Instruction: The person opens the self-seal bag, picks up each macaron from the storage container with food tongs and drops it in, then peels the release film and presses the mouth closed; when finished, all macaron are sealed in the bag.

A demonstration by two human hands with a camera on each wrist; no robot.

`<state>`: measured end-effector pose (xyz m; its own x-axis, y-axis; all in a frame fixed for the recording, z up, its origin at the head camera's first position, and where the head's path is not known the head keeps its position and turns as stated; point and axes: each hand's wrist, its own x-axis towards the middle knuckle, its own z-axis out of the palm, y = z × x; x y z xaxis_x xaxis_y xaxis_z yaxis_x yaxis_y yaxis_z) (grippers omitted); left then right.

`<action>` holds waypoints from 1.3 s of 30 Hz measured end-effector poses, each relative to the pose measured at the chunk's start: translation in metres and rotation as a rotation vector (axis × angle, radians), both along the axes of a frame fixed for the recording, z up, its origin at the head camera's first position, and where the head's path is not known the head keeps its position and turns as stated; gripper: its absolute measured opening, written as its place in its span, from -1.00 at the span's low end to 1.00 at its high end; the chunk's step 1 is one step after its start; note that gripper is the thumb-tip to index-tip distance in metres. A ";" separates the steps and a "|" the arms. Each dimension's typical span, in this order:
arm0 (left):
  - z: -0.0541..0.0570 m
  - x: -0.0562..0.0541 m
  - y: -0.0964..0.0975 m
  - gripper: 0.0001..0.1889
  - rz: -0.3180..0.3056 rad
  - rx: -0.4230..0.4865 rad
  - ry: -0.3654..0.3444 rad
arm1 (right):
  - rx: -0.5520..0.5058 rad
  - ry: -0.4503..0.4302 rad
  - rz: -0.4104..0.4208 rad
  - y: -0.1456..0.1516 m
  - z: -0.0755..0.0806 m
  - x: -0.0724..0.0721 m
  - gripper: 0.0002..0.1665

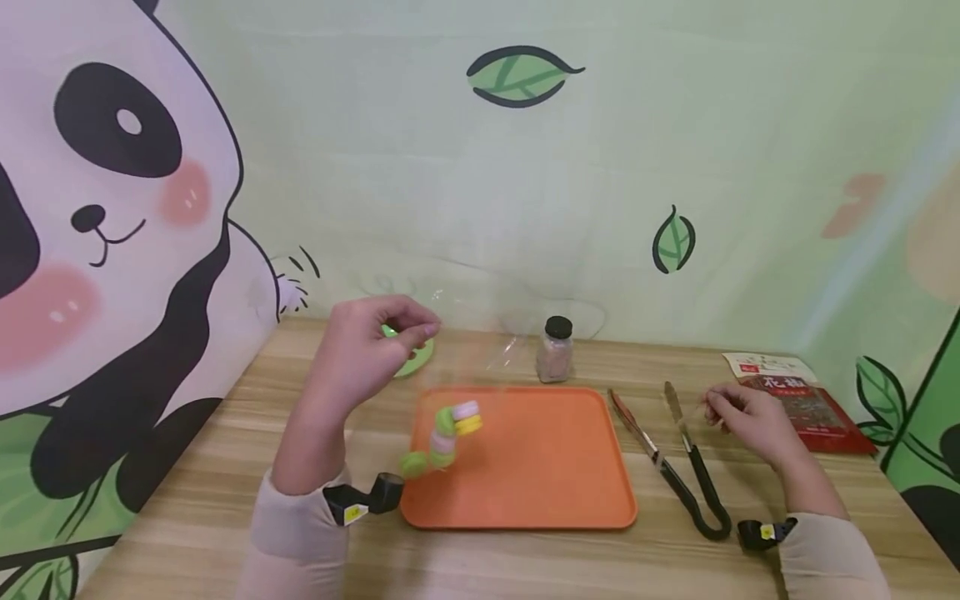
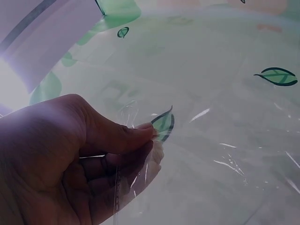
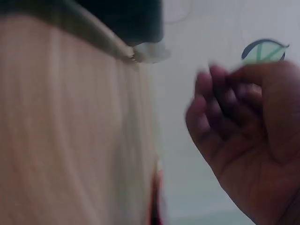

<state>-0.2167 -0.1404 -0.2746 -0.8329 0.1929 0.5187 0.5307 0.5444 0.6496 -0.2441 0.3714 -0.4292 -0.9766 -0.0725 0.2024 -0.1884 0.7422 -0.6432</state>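
Note:
My left hand pinches the edge of a clear plastic bag between thumb and fingers, raised above the tray's left side. Several macaron-like pieces, green, pink and yellow, show low in or through the bag; the blur hides which. Near the tongs, my right hand is held with thumb and fingertips together. A faint, thin golden strip appears at those fingertips. In the right wrist view the right hand is blurred, its fingers curled, and the strip cannot be made out.
An orange tray lies on the wooden table. Behind it stands a black-capped jar. A light green dish is partly covered by my left hand. Red packet and white packet lie at the right, by the printed backdrop.

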 end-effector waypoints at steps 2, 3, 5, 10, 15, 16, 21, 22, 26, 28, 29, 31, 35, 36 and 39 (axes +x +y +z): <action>0.000 0.000 -0.001 -0.93 0.000 -0.007 0.012 | -0.011 -0.061 0.067 0.000 -0.005 -0.002 -0.57; 0.000 0.000 -0.001 -0.94 0.000 -0.009 0.020 | -0.010 -0.084 0.089 -0.001 -0.007 -0.003 -0.58; 0.000 0.000 -0.001 -0.94 -0.004 -0.008 0.038 | 0.020 -0.103 0.115 -0.005 -0.009 -0.004 -0.61; 0.000 0.000 -0.002 -0.94 -0.011 0.008 0.100 | 0.126 -0.075 0.144 -0.014 -0.007 -0.004 -0.67; 0.000 0.000 -0.003 -0.94 -0.011 0.022 0.129 | 0.146 -0.039 0.191 -0.019 0.000 0.001 -0.43; 0.001 0.000 -0.003 -0.94 -0.011 0.025 0.132 | 0.131 -0.034 0.209 -0.021 0.002 0.002 -0.39; 0.002 0.000 -0.002 -0.95 -0.019 0.049 0.141 | 0.132 0.066 0.304 -0.044 0.021 0.007 -0.41; 0.002 0.000 -0.002 -0.95 -0.020 0.051 0.146 | 0.146 0.095 0.321 -0.052 0.026 0.008 -0.44; 0.002 0.000 0.000 -0.95 -0.027 0.067 0.161 | 0.077 0.145 0.407 -0.098 0.050 0.009 -0.43; 0.002 0.001 0.001 -0.94 -0.030 0.074 0.168 | -0.069 0.116 0.468 -0.126 0.058 0.007 -0.34; 0.002 0.001 0.002 -0.93 -0.034 0.080 0.170 | -0.149 0.087 0.499 -0.140 0.061 0.005 -0.28; 0.002 0.001 0.003 -0.93 -0.039 0.089 0.179 | -0.311 -0.008 0.557 -0.167 0.065 0.000 -0.13; 0.001 0.001 0.005 -0.92 -0.056 0.120 0.193 | -0.471 -0.159 0.655 -0.208 0.056 -0.017 0.04; 0.001 0.002 0.006 -0.91 -0.061 0.128 0.194 | -0.501 -0.188 0.681 -0.215 0.052 -0.021 0.03; 0.000 0.003 0.007 -0.91 -0.075 0.141 0.191 | -0.590 -0.211 0.750 -0.226 0.036 -0.031 -0.15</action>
<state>-0.2142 -0.1330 -0.2742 -0.7029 0.1656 0.6918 0.6870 0.4101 0.5999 -0.2753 0.1454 -0.3934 -0.7388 -0.6329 0.2315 -0.3185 0.0252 -0.9476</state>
